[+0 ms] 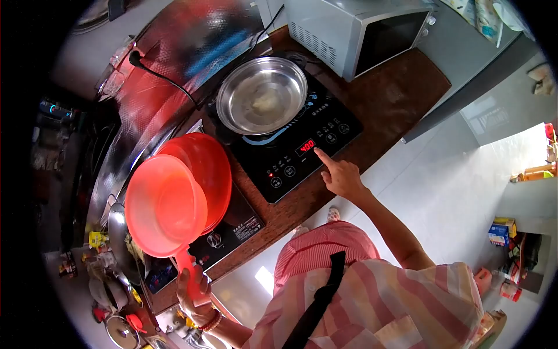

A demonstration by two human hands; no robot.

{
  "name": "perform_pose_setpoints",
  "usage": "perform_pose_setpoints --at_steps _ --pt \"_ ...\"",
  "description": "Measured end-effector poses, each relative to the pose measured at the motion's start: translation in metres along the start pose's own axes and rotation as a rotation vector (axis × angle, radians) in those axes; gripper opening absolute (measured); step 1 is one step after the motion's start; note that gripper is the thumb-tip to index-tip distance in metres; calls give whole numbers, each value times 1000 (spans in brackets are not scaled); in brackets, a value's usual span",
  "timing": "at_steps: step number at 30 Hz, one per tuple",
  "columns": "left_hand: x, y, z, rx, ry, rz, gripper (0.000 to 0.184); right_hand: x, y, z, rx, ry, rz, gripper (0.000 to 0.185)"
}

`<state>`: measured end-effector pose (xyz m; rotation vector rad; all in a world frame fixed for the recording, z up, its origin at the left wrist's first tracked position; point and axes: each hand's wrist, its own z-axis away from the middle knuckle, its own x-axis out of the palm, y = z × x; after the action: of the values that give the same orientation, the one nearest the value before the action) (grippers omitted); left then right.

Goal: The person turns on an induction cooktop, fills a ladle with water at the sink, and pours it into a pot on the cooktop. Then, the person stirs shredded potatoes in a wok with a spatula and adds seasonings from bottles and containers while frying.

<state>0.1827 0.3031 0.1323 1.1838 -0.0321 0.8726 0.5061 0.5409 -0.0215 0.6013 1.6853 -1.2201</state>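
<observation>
My left hand (193, 291) is wrapped round the handle of a red plastic water ladle (165, 203), whose wide bowl overlaps a red plastic basin (218, 180). The ladle looks empty. My right hand (343, 177) holds nothing; its index finger points at the control panel of a black induction cooker (273, 189), just beside the lit red display reading 400. Whether the fingertip presses the glass I cannot tell. On the cooker stands a shiny steel pot (232, 110) without a lid, with what looks like clear liquid and a pale patch at its bottom.
A silver microwave (325, 35) sits behind the cooker on the brown counter (401, 87). Under the basin lies a second black cooktop (238, 224). Foil sheeting (157, 104) and a black cord line the left. A wok (119, 227) and a glass lid (122, 334) are at lower left.
</observation>
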Motion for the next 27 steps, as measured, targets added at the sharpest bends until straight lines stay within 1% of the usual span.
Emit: perform_pose_setpoints --at_steps 7,11,13,14,15,17,18,19,20,21,23,25,27 --pt "-4 1 -3 -16 37 18 36 2 2 -3 -6 29 -8 64" --pt "-4 0 -1 8 99 4 35 -18 3 -11 36 147 -133 55" --pt "-6 0 0 7 80 -1 36 -26 6 -18 37 241 -209 48" --pt "-7 0 1 8 72 -3 36 -29 7 -22 56 252 -209 44" --pt "-7 0 3 14 82 -10 36 -28 14 -27 8 306 -229 40" --pt "-5 -1 7 34 103 -22 36 -38 19 -42 69 192 -273 33" --pt "-3 -1 9 44 139 -26 36 -44 18 -54 25 248 -331 27" --pt "-1 -1 12 52 173 -31 36 -55 15 -68 74 183 -345 26" --pt "1 -2 14 60 206 -36 36 -58 18 -86 35 220 -339 26" --pt "0 -2 15 55 192 -20 36 -61 22 -107 -4 258 -333 26" --pt "-4 -4 21 48 163 10 35 -65 29 -158 -29 267 -300 29" --pt "-6 -7 28 55 160 4 35 -55 43 -217 6 286 -236 36" --pt "-1 -9 38 84 200 2 36 -61 33 -255 221 192 -415 45"
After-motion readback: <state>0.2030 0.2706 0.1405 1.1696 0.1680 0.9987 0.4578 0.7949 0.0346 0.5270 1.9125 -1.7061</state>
